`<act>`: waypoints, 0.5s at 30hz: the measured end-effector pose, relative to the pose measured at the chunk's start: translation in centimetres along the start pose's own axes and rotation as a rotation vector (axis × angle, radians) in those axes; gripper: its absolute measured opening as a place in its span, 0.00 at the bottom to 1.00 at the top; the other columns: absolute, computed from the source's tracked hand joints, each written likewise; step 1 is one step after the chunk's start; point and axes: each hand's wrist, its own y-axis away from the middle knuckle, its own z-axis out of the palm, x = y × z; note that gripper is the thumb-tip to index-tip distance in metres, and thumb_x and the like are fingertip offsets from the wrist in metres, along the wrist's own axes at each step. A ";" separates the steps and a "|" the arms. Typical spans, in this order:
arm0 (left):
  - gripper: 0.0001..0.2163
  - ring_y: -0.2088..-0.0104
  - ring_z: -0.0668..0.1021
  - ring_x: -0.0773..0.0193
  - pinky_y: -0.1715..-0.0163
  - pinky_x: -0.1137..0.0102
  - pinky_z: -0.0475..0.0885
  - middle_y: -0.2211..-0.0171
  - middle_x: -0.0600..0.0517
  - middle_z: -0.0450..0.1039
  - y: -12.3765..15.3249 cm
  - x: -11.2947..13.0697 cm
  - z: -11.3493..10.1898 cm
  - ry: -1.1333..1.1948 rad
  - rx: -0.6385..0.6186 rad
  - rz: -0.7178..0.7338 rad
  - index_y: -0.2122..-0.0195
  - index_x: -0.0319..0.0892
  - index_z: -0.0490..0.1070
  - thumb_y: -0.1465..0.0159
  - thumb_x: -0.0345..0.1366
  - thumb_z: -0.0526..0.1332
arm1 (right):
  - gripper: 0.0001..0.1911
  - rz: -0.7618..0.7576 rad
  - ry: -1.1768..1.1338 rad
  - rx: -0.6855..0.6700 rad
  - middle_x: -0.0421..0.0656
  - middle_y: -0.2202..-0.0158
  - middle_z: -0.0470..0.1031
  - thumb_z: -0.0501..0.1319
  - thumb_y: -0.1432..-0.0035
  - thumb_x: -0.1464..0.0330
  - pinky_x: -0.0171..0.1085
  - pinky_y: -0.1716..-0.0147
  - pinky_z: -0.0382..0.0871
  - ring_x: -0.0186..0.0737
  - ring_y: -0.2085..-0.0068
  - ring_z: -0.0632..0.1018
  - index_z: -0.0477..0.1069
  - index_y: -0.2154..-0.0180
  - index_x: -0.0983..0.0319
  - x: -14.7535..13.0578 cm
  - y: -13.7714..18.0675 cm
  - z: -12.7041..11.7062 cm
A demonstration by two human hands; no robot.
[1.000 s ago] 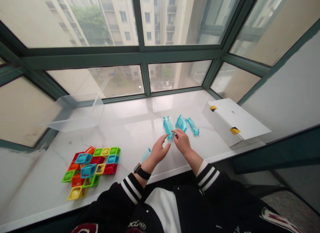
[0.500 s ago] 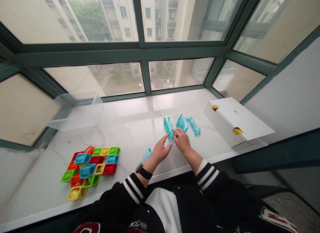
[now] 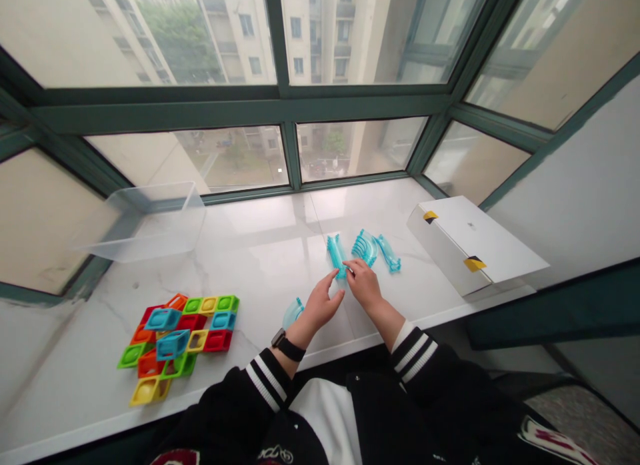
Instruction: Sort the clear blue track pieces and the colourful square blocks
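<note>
A straight, translucent blue track piece [image 3: 335, 253] lies on the white marbled ledge in front of me. My left hand [image 3: 323, 301], with a black watch on its wrist, is at its near end, fingers stretched out and thumb apart. From the right, my right hand [image 3: 363, 282] reaches the same end, its fingertips touching or very close to the piece's edge; the fingers look extended, not wrapped round it. Just beyond the right hand lie a curved blue track piece [image 3: 365, 246] and a narrower blue piece [image 3: 389, 253]. Another curved blue piece [image 3: 293, 312] is partly hidden behind my left wrist.
Colourful plastic track blocks [image 3: 190, 324] are spread in a joined cluster at the left. A clear plastic bin [image 3: 150, 245] stands behind them by the window. At the right is a white box [image 3: 483, 242] with yellow-and-black tabs. The ledge's front edge [image 3: 340, 352] runs beneath my forearms.
The view has tilted very slightly. Both hands keep nearly the same place at the straight blue piece, and the pieces lie as before.
</note>
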 end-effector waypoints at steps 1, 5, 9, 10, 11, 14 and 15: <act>0.29 0.32 0.72 0.47 0.33 0.44 0.69 0.31 0.42 0.68 0.0 0.0 0.0 0.003 0.002 0.001 0.30 0.47 0.64 0.32 0.37 0.63 | 0.18 -0.001 -0.001 0.000 0.48 0.51 0.80 0.56 0.33 0.74 0.43 0.49 0.76 0.46 0.51 0.81 0.80 0.48 0.59 0.0 0.0 0.0; 0.29 0.33 0.73 0.48 0.34 0.45 0.70 0.31 0.42 0.68 0.0 0.3 -0.1 0.015 0.000 -0.005 0.30 0.46 0.63 0.32 0.37 0.63 | 0.19 0.000 0.004 0.000 0.49 0.50 0.80 0.56 0.32 0.73 0.43 0.50 0.77 0.46 0.52 0.81 0.78 0.44 0.59 0.0 0.1 -0.2; 0.29 0.33 0.72 0.47 0.35 0.45 0.71 0.31 0.41 0.67 0.0 0.5 -0.1 0.039 0.007 -0.026 0.30 0.46 0.63 0.32 0.37 0.63 | 0.23 0.042 0.002 0.003 0.51 0.47 0.80 0.57 0.33 0.70 0.44 0.51 0.77 0.44 0.60 0.82 0.72 0.38 0.61 0.1 0.4 -0.3; 0.29 0.33 0.72 0.47 0.35 0.45 0.71 0.31 0.40 0.67 0.0 0.5 -0.1 0.046 0.010 -0.031 0.30 0.46 0.63 0.32 0.37 0.63 | 0.24 0.057 -0.002 0.006 0.51 0.47 0.80 0.58 0.33 0.70 0.44 0.51 0.78 0.43 0.62 0.81 0.71 0.37 0.61 0.1 0.6 -0.2; 0.29 0.33 0.72 0.46 0.35 0.45 0.71 0.31 0.40 0.67 0.1 0.5 0.0 0.054 0.013 -0.034 0.30 0.45 0.62 0.32 0.37 0.63 | 0.25 0.072 -0.005 0.009 0.51 0.46 0.80 0.58 0.33 0.70 0.44 0.52 0.78 0.42 0.63 0.81 0.70 0.36 0.61 0.1 0.8 -0.2; 0.29 0.32 0.71 0.46 0.35 0.45 0.71 0.31 0.38 0.66 0.2 0.5 0.1 0.078 0.016 -0.037 0.30 0.44 0.62 0.32 0.38 0.63 | 0.27 0.104 -0.006 0.011 0.51 0.44 0.80 0.58 0.34 0.69 0.45 0.51 0.78 0.42 0.65 0.82 0.68 0.35 0.61 0.0 1.5 0.1; 0.29 0.32 0.71 0.46 0.35 0.45 0.71 0.30 0.38 0.65 0.2 0.5 0.1 0.085 0.015 -0.038 0.30 0.44 0.61 0.32 0.38 0.64 | 0.27 0.110 -0.004 0.009 0.51 0.43 0.80 0.58 0.34 0.69 0.46 0.51 0.78 0.42 0.65 0.82 0.68 0.35 0.61 -0.1 1.7 0.1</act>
